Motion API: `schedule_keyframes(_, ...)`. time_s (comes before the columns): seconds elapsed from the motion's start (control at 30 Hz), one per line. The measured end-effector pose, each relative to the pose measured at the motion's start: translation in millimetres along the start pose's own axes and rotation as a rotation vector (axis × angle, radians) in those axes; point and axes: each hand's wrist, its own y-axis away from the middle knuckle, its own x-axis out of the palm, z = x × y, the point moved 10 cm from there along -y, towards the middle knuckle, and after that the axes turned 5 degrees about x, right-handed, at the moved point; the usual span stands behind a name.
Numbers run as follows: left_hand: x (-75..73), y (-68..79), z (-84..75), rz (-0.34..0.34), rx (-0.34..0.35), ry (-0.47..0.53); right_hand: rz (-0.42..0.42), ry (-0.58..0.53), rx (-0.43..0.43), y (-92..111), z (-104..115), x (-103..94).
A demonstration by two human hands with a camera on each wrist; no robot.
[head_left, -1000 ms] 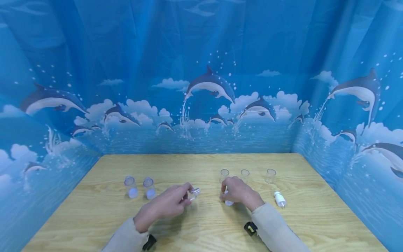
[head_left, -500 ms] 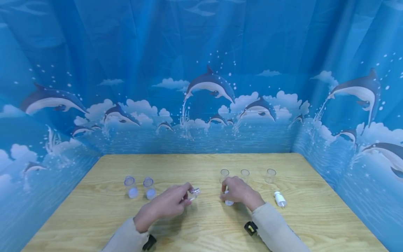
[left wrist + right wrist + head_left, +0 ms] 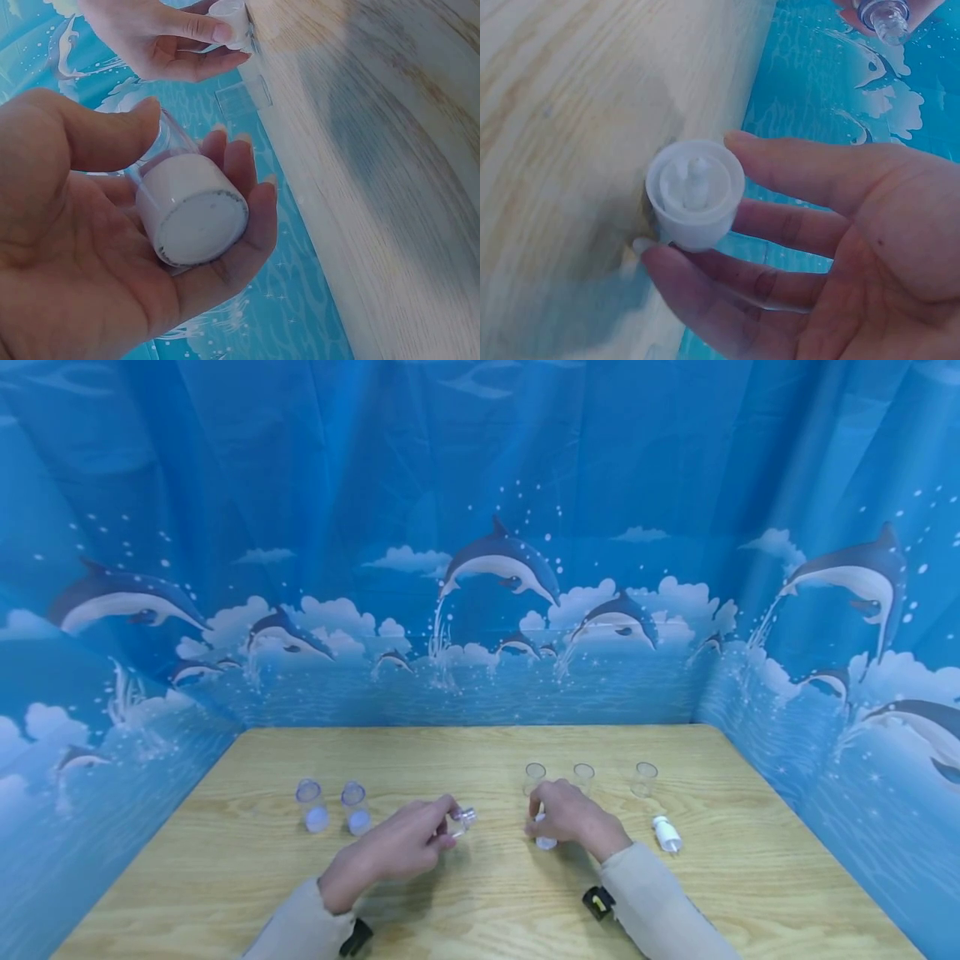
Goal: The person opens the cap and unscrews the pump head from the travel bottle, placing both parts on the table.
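My left hand [image 3: 397, 843] grips a small clear bottle [image 3: 191, 199] with a white base, tilted so that the base faces the left wrist camera. Its clear neck [image 3: 889, 21] shows at the top of the right wrist view. A white pump top [image 3: 696, 191] is between the thumb and fingers of my right hand [image 3: 573, 817], close to the table, its underside with a central stem turned toward the right wrist camera. Two more clear bottles with white bases, a nearer bottle [image 3: 356, 810] and a farther-left bottle [image 3: 312, 807], stand left of my left hand.
Three clear caps stand behind and beside my right hand: a left cap [image 3: 535, 774], a middle cap [image 3: 584, 777] and a right cap [image 3: 644, 779]. Another white pump top [image 3: 666, 834] lies on the wooden table [image 3: 480, 902], right of that hand. A blue dolphin curtain [image 3: 480, 610] encloses the back and sides.
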Motion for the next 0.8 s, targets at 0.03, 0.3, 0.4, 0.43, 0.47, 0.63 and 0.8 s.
schedule_keyframes(0.03, 0.1, 0.1, 0.2, 0.000, -0.004, 0.003, 0.003, -0.007, 0.005, 0.3, -0.6, -0.7)
schedule_keyframes(0.3, -0.3, 0.0, 7.1, -0.014, -0.067, 0.048, -0.010, 0.016, -0.010, 1.4, 1.4, -8.7)
schedule_keyframes(0.4, -1.5, 0.2, 10.6, -0.030, -0.093, 0.060, -0.026, 0.049, -0.019, 2.4, 2.6, -12.6)
schedule_keyframes(0.43, -1.9, 0.4, 11.8, -0.033, -0.100, 0.067, -0.032, 0.060, -0.023, 3.0, 3.4, -14.2)
schedule_keyframes(0.47, -2.1, 0.4, 12.7, -0.037, -0.104, 0.072, -0.035, 0.060, -0.024, 3.4, 3.6, -15.2)
schedule_keyframes(0.63, -7.5, 0.6, 17.0, -0.088, -0.114, 0.078, -0.034, 0.056, -0.029, 6.0, 4.7, -20.4)
schedule_keyframes(0.8, -20.1, 1.1, 23.1, -0.149, -0.132, 0.065, -0.020, 0.062, -0.041, 7.6, 6.3, -24.8)
